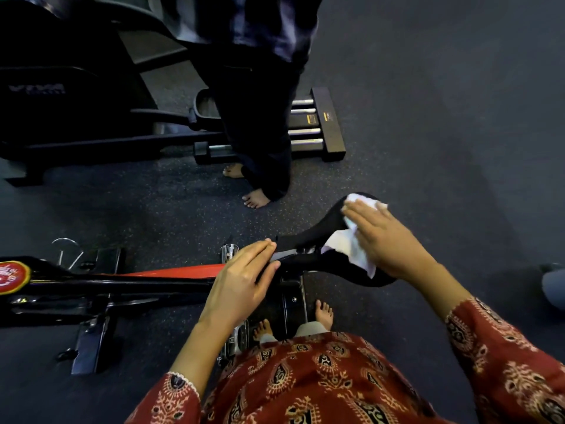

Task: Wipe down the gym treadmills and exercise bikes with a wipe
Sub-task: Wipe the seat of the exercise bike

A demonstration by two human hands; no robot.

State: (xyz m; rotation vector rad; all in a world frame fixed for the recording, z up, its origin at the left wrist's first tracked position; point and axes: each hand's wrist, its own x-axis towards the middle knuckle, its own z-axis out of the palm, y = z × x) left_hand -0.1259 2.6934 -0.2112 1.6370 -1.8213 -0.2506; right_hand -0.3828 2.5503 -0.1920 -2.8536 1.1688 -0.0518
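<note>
A black and red exercise bike (128, 283) lies across the lower left, its black saddle (327, 228) pointing toward the right. My right hand (388, 240) lies flat on the saddle and presses a white wipe (351, 246) onto it with straight fingers. The wipe shows beyond my fingertips and under my palm. My left hand (244, 280) rests on the narrow nose of the saddle, fingers straight and close together, thumb hidden from view.
Another person stands barefoot (253, 197) just beyond the saddle in dark trousers. A black elliptical machine (76, 111) with silver rails (305, 123) fills the upper left. The speckled rubber floor (443, 102) spreads to the right. My own bare feet (324, 313) stand beside the bike post.
</note>
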